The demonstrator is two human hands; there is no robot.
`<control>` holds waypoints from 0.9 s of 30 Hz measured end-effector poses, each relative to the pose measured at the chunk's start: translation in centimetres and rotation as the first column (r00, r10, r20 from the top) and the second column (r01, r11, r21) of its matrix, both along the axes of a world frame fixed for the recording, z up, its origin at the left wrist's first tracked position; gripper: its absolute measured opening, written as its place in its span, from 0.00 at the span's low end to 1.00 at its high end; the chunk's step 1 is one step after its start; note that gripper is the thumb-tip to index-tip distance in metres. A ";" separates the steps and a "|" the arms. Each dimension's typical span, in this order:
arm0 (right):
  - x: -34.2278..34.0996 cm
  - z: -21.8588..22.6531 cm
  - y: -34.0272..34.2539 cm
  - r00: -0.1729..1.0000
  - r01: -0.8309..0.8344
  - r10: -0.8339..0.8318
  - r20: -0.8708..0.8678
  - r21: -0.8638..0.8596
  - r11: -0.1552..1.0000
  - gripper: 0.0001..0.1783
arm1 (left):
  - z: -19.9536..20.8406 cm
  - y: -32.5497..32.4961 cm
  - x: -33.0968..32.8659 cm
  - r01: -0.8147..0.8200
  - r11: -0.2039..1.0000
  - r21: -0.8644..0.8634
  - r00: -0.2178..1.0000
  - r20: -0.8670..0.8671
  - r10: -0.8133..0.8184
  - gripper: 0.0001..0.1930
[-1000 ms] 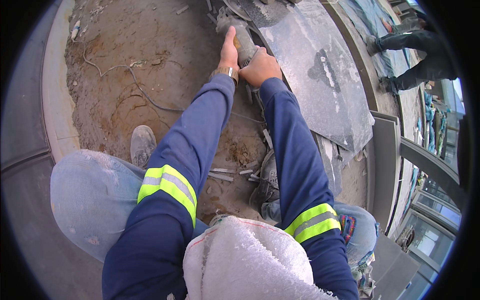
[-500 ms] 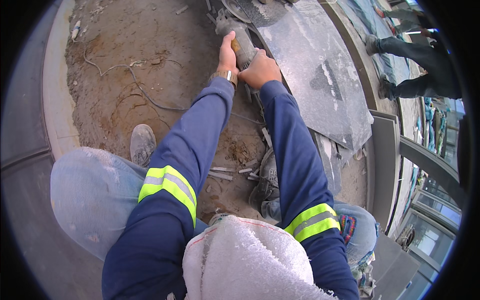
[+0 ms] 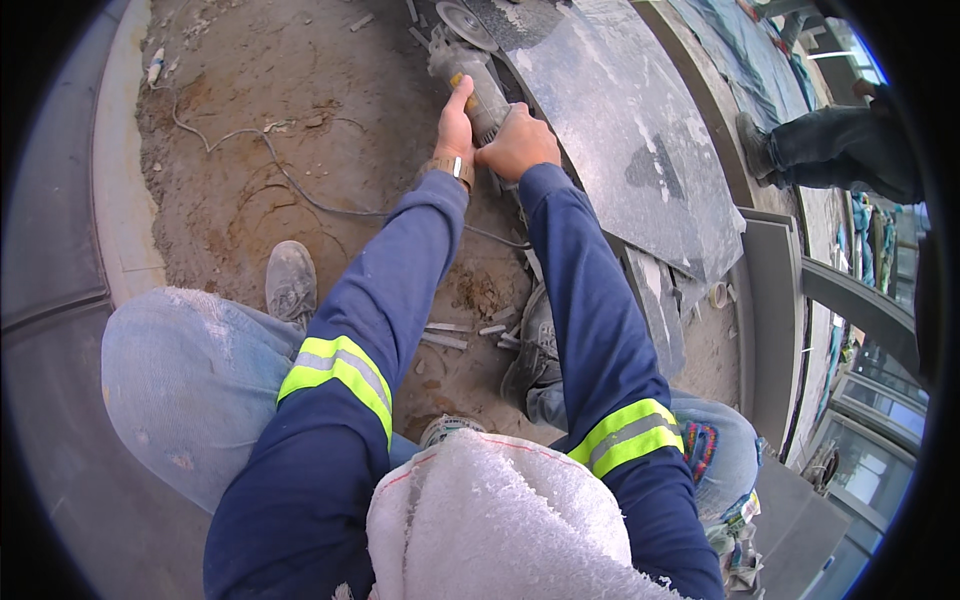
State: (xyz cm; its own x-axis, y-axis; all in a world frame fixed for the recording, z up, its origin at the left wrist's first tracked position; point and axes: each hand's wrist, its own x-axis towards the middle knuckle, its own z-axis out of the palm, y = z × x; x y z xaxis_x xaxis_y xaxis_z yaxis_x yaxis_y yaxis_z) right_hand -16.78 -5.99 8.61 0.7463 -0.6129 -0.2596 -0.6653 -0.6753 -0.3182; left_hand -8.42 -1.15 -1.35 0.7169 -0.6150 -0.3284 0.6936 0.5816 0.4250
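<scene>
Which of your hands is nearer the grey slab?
The right hand, gripping the power tool beside the grey slab; the left hand, with the brown wristband, holds the tool's opposite side.

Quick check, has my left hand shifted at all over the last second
Yes, slightly: judged against the gray stone slab, your left hand, on the grinder, has come back a little toward your body.

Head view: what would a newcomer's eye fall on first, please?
Probably the bright yellow bands on both navy sleeves, lower in view, and the white cloth at bottom centre. Next, near the top, the dusty grinder held by the left hand and right hand, with a grey slab to its right.
</scene>
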 end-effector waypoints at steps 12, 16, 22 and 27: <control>-1.7 0.3 0.5 1.000 -0.001 0.001 0.004 -0.002 1.000 0.37 | -0.3 0.2 -1.5 -0.012 0.997 0.076 1.000 0.029 0.010 0.27; -1.9 0.3 0.6 1.000 -0.011 0.011 -0.004 0.000 1.000 0.37 | -0.5 0.3 -1.6 -0.014 0.997 0.081 0.999 0.031 0.012 0.27; -2.4 0.4 0.5 1.000 0.004 -0.004 -0.007 0.013 1.000 0.37 | 0.7 0.6 -2.4 0.019 0.997 0.070 1.000 0.008 -0.020 0.27; -2.6 0.3 0.5 1.000 0.000 0.000 -0.012 0.009 1.000 0.39 | 1.0 0.8 -2.8 0.011 0.997 0.072 1.000 0.010 -0.012 0.27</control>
State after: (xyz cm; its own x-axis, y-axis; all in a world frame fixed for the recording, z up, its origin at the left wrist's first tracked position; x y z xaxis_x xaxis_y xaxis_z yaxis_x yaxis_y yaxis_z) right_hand -19.39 -5.48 8.89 0.7430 -0.6107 -0.2738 -0.6692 -0.6725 -0.3162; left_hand -11.19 -0.38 -0.34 0.7135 -0.5983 -0.3645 0.6953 0.5409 0.4732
